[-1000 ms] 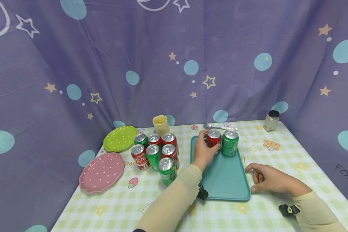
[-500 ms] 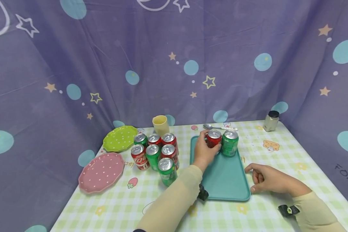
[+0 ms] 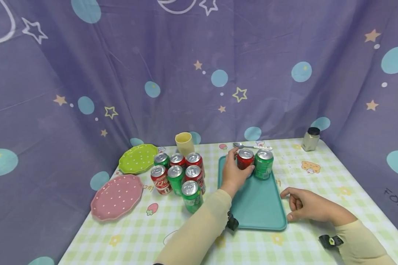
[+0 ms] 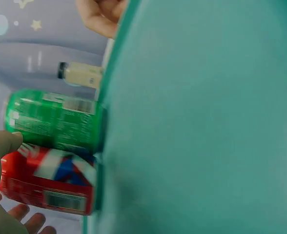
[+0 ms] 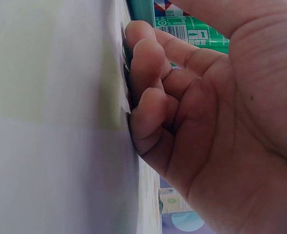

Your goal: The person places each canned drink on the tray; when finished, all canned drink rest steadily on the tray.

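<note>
My left hand [image 3: 234, 176] is around a red soda can [image 3: 245, 158] that stands at the far end of the teal tray [image 3: 257, 206]. In the left wrist view the thumb [image 4: 9, 141] lies along the can's upper part, where it meets the green soda can [image 4: 53, 119]; the other fingers are spread on the opposite side. That green can stands upright right beside the red one on the tray. My right hand [image 3: 313, 206] rests on the tablecloth with loosely curled fingers, index fingertip and thumb tip right at the tray's right edge. Nothing is between its fingers in the right wrist view.
Several red and green soda cans [image 3: 175, 176] stand grouped left of the tray. A yellow cup [image 3: 184, 143] is behind them, a green plate [image 3: 138, 158] and a pink plate [image 3: 117, 197] to their left. A spoon [image 3: 252, 146] lies behind the tray; a black-lidded jar [image 3: 310, 139] stands back right.
</note>
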The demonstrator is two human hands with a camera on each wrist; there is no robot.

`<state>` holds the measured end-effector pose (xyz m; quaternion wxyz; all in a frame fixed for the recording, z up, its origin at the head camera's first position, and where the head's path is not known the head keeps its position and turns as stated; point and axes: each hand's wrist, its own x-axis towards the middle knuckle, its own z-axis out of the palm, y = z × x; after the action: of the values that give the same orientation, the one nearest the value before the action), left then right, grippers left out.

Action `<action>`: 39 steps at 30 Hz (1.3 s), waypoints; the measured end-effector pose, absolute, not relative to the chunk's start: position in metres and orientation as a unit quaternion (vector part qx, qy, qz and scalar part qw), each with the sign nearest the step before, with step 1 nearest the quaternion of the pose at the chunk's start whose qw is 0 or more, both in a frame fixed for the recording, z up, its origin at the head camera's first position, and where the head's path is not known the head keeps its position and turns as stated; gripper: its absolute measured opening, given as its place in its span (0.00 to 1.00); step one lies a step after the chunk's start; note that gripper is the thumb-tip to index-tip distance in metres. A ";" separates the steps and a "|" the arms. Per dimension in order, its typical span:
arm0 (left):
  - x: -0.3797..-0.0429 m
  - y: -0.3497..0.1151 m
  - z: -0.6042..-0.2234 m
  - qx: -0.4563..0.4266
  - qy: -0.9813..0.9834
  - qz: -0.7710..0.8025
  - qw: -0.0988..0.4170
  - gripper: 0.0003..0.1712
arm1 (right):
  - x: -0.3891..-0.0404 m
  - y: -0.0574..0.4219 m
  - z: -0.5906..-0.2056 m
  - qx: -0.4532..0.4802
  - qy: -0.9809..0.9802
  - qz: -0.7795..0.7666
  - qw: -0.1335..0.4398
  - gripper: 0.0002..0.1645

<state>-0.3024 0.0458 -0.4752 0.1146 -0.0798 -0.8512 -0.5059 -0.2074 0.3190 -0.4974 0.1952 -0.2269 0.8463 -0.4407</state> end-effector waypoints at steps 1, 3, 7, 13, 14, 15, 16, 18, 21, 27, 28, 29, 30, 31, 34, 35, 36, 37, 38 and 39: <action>-0.300 0.045 -0.472 -0.083 -0.848 -0.509 0.120 0.46 | -0.208 0.319 -0.497 -0.227 0.846 -0.441 0.195 0.39; -0.294 0.043 -0.465 -0.093 -0.841 -0.518 0.125 0.46 | -0.208 0.319 -0.498 -0.227 0.846 -0.441 0.194 0.39; -0.276 0.034 -0.448 -0.128 -0.828 -0.529 0.134 0.44 | -0.207 0.319 -0.497 -0.226 0.845 -0.444 0.195 0.39; -0.249 0.014 -0.425 -0.181 -0.820 -0.517 0.165 0.44 | -0.207 0.320 -0.496 -0.232 0.842 -0.447 0.195 0.40; -0.245 0.009 -0.422 -0.187 -0.819 -0.515 0.172 0.43 | -0.207 0.320 -0.496 -0.232 0.842 -0.447 0.195 0.40; -0.241 0.005 -0.418 -0.194 -0.817 -0.513 0.177 0.43 | -0.207 0.320 -0.496 -0.233 0.842 -0.446 0.196 0.40; -0.237 0.000 -0.416 -0.198 -0.817 -0.510 0.183 0.43 | -0.207 0.321 -0.496 -0.233 0.842 -0.445 0.195 0.40; -0.229 -0.012 -0.411 -0.209 -0.814 -0.507 0.192 0.44 | -0.207 0.321 -0.496 -0.234 0.843 -0.444 0.195 0.40; -0.220 -0.032 -0.407 -0.221 -0.815 -0.495 0.204 0.43 | -0.207 0.322 -0.497 -0.238 0.843 -0.442 0.193 0.40; -0.210 -0.078 -0.414 -0.231 -0.826 -0.459 0.232 0.40 | -0.208 0.322 -0.499 -0.240 0.840 -0.447 0.193 0.39; -0.210 -0.086 -0.416 -0.234 -0.826 -0.456 0.234 0.39 | -0.208 0.322 -0.500 -0.238 0.841 -0.446 0.194 0.39; -0.209 -0.094 -0.418 -0.237 -0.828 -0.451 0.237 0.39 | -0.207 0.322 -0.499 -0.239 0.841 -0.444 0.193 0.40; -0.209 -0.102 -0.421 -0.236 -0.832 -0.443 0.238 0.39 | -0.207 0.322 -0.500 -0.238 0.843 -0.442 0.192 0.40; -0.208 -0.109 -0.423 -0.234 -0.835 -0.438 0.236 0.39 | -0.207 0.322 -0.499 -0.239 0.842 -0.443 0.193 0.39; -0.206 -0.129 -0.431 -0.224 -0.847 -0.421 0.233 0.39 | -0.207 0.322 -0.498 -0.243 0.842 -0.443 0.191 0.39; -0.206 -0.135 -0.434 -0.217 -0.853 -0.415 0.230 0.39 | -0.207 0.322 -0.498 -0.245 0.840 -0.445 0.190 0.39; -0.205 -0.140 -0.437 -0.213 -0.857 -0.409 0.228 0.38 | -0.207 0.321 -0.497 -0.246 0.839 -0.446 0.189 0.39; -0.205 -0.145 -0.440 -0.210 -0.860 -0.407 0.224 0.38 | -0.206 0.321 -0.497 -0.247 0.838 -0.448 0.189 0.38; -0.205 -0.149 -0.444 -0.207 -0.864 -0.404 0.219 0.37 | -0.206 0.321 -0.497 -0.248 0.838 -0.449 0.187 0.38; -0.205 -0.154 -0.446 -0.205 -0.867 -0.401 0.213 0.37 | -0.206 0.321 -0.497 -0.249 0.837 -0.450 0.186 0.38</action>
<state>-0.2047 -0.1536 -0.4461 0.2133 -0.2052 -0.8671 -0.4007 -0.2063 0.3206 -0.4969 0.1857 -0.2487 0.8372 -0.4503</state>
